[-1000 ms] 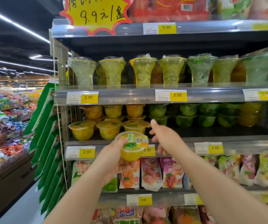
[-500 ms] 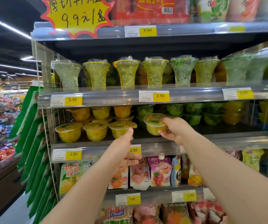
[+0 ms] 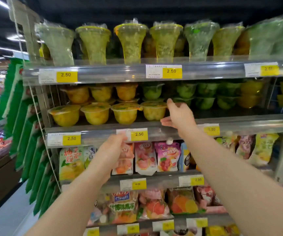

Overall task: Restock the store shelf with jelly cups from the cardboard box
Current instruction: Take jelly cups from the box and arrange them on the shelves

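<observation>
The right hand has its fingers spread and relaxed, index raised and thumb low, just beside the rightmost yellow jelly cup. That cup stands upright in the front row on the middle shelf. The left hand is lower, fingers loosely curled around nothing, before the price rail.

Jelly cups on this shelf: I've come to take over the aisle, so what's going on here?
A person is restocking the middle shelf. Their right hand is open beside the fourth yellow jelly cup in the front row, which stands upright on the shelf; whether the fingers touch it is unclear. The left hand hangs lower, empty, before the price rail.
</observation>
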